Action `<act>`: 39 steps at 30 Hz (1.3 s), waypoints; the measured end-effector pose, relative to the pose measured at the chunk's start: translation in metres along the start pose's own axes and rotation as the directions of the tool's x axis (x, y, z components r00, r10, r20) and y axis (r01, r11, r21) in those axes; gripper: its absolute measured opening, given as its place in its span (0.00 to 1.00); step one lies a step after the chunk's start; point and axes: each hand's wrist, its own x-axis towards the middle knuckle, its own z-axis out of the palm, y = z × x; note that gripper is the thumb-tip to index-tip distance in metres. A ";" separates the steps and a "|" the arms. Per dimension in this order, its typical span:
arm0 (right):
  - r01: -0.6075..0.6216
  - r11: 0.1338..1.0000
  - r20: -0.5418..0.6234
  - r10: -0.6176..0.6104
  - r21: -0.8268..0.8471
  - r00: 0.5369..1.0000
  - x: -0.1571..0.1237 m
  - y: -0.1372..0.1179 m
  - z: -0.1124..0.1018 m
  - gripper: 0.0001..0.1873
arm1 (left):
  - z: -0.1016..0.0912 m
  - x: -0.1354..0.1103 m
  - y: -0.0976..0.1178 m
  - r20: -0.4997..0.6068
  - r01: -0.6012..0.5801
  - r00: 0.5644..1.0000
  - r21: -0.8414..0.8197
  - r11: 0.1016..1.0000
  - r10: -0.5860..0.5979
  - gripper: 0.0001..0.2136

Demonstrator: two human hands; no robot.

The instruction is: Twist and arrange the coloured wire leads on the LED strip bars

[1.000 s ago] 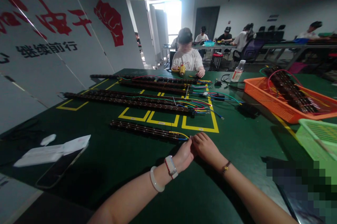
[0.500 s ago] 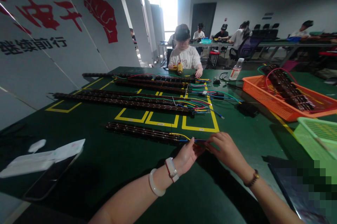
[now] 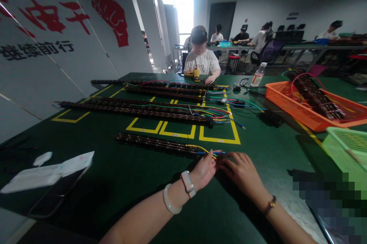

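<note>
A long dark strip lies across the green table in front of me, with coloured wires coming out of its right end. My left hand pinches those wires between thumb and fingers. My right hand is beside it, its fingertips closed on the same wire ends. A watch and a pale bangle sit on my left wrist, a beaded bracelet on my right.
More long strips with wire bundles lie on yellow floor-tape marks farther back. An orange basket of strips and a green basket stand at the right. A phone and papers lie at the left. A person sits across the table.
My right hand slid out to the right along the wires, then came back a little toward my left hand. My left hand has stayed pinched at the strip's end.
</note>
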 end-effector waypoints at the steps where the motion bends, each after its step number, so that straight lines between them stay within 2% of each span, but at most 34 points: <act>1: -0.010 1.000 0.001 0.010 -0.005 1.000 0.000 -0.001 0.001 0.09 | 0.000 0.000 0.000 0.002 0.001 1.000 0.000 1.000 -0.001 0.17; 7: -0.092 0.996 -0.008 0.092 -0.016 0.996 0.000 -0.008 0.008 0.08 | 0.002 0.000 0.000 0.007 0.001 1.000 0.004 1.000 -0.001 0.17; 11: -0.106 0.994 -0.015 0.107 0.035 0.994 0.001 -0.011 0.009 0.08 | 0.006 -0.002 0.001 0.005 -0.014 1.000 0.003 1.000 0.014 0.17; 16: -0.097 0.992 -0.038 0.100 0.076 0.994 0.010 -0.004 -0.003 0.07 | 0.014 -0.008 0.002 -0.022 -0.018 1.000 0.010 1.000 0.018 0.19; 20: -0.076 0.997 -0.049 0.077 0.025 0.996 0.026 0.006 -0.015 0.05 | 0.015 -0.011 0.001 -0.006 -0.045 0.999 0.013 0.999 0.045 0.18; 23: -0.063 0.998 -0.031 0.062 -0.018 0.998 0.041 0.015 -0.015 0.06 | 0.012 -0.011 -0.002 -0.046 -0.056 0.997 0.042 0.998 0.057 0.18; 30: -0.045 0.999 -0.028 0.045 -0.007 0.999 0.063 0.038 0.015 0.05 | 0.008 -0.009 -0.002 -0.101 -0.026 0.994 0.058 0.998 0.031 0.18; 35: -0.092 0.994 -0.010 0.093 0.051 0.996 0.061 0.042 0.037 0.07 | 0.007 -0.007 0.004 -0.089 0.011 0.996 0.090 0.996 -0.003 0.19; 39: -0.088 0.985 0.011 0.087 0.149 0.996 0.059 0.042 0.042 0.09 | 0.006 -0.006 0.011 -0.091 0.028 0.996 0.106 0.994 -0.018 0.18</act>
